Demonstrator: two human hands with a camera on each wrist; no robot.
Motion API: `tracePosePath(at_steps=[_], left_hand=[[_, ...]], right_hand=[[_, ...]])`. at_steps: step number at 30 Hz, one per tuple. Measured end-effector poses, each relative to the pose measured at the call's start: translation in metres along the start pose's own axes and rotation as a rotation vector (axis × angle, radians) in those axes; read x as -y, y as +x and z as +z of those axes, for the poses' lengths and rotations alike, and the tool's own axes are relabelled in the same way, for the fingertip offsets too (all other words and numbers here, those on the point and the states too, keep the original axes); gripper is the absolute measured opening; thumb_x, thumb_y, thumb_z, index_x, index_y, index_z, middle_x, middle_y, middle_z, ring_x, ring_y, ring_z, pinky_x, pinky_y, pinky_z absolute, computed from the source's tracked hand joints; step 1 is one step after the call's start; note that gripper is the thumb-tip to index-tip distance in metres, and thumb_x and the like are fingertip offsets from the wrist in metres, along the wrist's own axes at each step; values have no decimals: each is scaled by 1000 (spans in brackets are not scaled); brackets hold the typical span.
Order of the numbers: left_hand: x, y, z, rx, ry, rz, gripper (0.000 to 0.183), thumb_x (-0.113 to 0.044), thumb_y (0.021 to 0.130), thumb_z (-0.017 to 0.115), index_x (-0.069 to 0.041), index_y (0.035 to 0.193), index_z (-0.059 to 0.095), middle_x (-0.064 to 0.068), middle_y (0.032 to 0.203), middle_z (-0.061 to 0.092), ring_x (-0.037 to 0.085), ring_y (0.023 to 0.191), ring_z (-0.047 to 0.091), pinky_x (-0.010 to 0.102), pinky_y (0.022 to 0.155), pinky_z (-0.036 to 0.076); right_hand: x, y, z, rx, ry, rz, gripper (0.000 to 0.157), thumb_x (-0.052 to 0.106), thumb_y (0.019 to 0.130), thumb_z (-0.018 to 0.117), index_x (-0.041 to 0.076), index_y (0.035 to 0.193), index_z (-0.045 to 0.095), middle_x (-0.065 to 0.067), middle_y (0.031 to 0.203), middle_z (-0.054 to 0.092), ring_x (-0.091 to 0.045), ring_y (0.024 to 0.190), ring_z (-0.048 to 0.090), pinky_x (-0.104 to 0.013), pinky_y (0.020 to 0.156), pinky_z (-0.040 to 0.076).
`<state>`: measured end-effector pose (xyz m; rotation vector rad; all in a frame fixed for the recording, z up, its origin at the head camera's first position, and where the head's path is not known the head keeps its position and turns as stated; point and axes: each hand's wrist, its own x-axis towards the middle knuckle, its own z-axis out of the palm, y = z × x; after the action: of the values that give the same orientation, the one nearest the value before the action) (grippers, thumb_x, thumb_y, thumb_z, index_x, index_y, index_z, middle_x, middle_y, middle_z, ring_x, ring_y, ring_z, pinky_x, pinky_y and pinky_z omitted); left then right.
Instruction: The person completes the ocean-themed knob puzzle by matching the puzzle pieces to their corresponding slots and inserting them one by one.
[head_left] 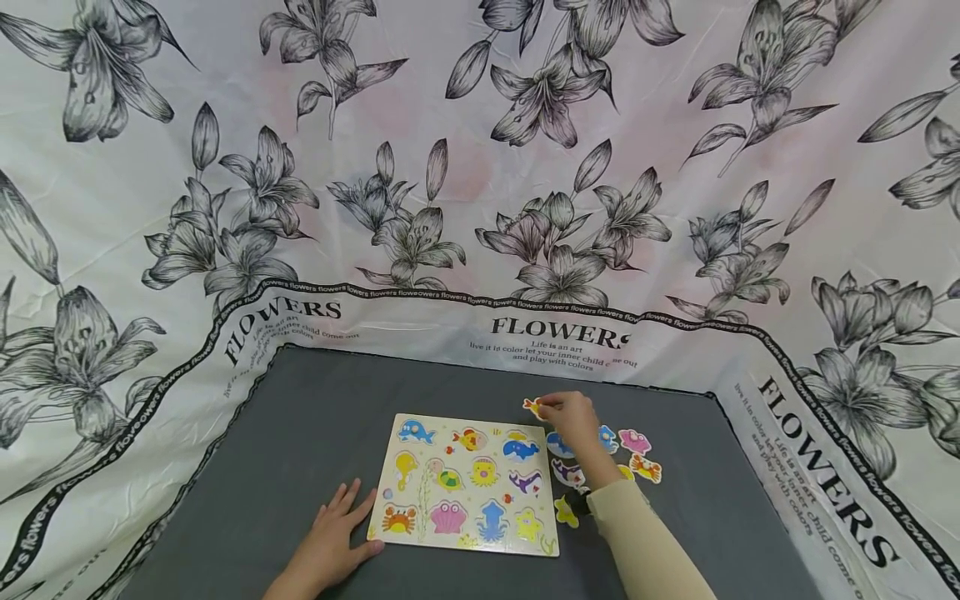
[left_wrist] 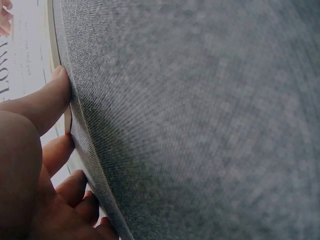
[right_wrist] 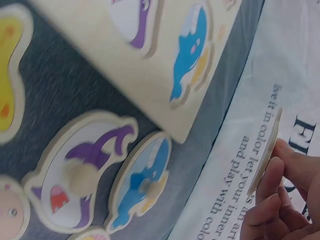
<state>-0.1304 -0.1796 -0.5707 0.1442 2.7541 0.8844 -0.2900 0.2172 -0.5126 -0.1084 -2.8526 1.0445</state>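
A wooden puzzle board (head_left: pixel 465 546) printed with sea animals lies on the grey table. My left hand (head_left: pixel 333 533) rests at its lower left side, fingers spread, with the thumb touching the corner; the left wrist view shows thumb and fingertips along the edge. Beyond the board's upper right corner, my right hand (head_left: pixel 573 421) pinches a thin fish puzzle piece (head_left: pixel 532 406) with a reddish tail. In the right wrist view that piece (right_wrist: pixel 266 155) is edge-on between thumb and fingers, above the tabletop. Its knob is hidden by the fingers.
Loose knobbed pieces lie right of the board: a purple shark (right_wrist: pixel 80 180), a blue whale (right_wrist: pixel 140 185), a yellow starfish (head_left: pixel 566 512), a pink shell (head_left: pixel 634 441) and an orange crab (head_left: pixel 645 468). My right forearm (head_left: pixel 637 533) covers others. A flower-printed cloth (head_left: pixel 420 333) surrounds the table.
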Motion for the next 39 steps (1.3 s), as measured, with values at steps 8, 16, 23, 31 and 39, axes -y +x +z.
tracePosePath(at_steps=[8, 16, 23, 31, 39], left_hand=[[1, -2, 1, -2, -8, -2, 86, -46, 78, 84, -9, 149, 52, 26, 161, 31, 50, 151, 20, 73, 116, 19], [6, -2, 4, 11, -18, -18, 88, -49, 78, 83, -10, 150, 51, 25, 162, 30, 49, 151, 19, 73, 116, 18], [6, -4, 2, 12, -14, -19, 87, -50, 79, 82, -11, 150, 50, 25, 163, 28, 49, 151, 19, 74, 115, 19], [2, -3, -1, 14, -17, -26, 87, -49, 79, 82, -11, 150, 50, 25, 163, 28, 49, 151, 19, 73, 117, 17], [1, -2, -2, -1, -16, -3, 86, -48, 79, 82, -12, 150, 51, 24, 163, 29, 48, 152, 18, 72, 117, 18]], right_hand=[[17, -7, 10, 23, 2, -21, 14, 23, 92, 76, 16, 101, 82, -2, 92, 79, -16, 79, 71, -31, 59, 50], [33, -11, 21, 47, 21, -44, 13, 23, 93, 75, 17, 102, 82, 2, 90, 78, -16, 83, 72, -36, 69, 53], [41, -10, 33, 31, 11, -107, 10, 24, 91, 78, 19, 97, 83, 2, 90, 78, -14, 81, 72, -33, 66, 56], [51, -13, 42, 67, 34, -126, 12, 24, 91, 77, 19, 100, 82, 1, 93, 78, -17, 85, 73, -34, 69, 59], [57, -18, 52, 106, 43, -98, 12, 23, 91, 77, 17, 100, 82, 0, 93, 78, -17, 85, 73, -36, 71, 60]])
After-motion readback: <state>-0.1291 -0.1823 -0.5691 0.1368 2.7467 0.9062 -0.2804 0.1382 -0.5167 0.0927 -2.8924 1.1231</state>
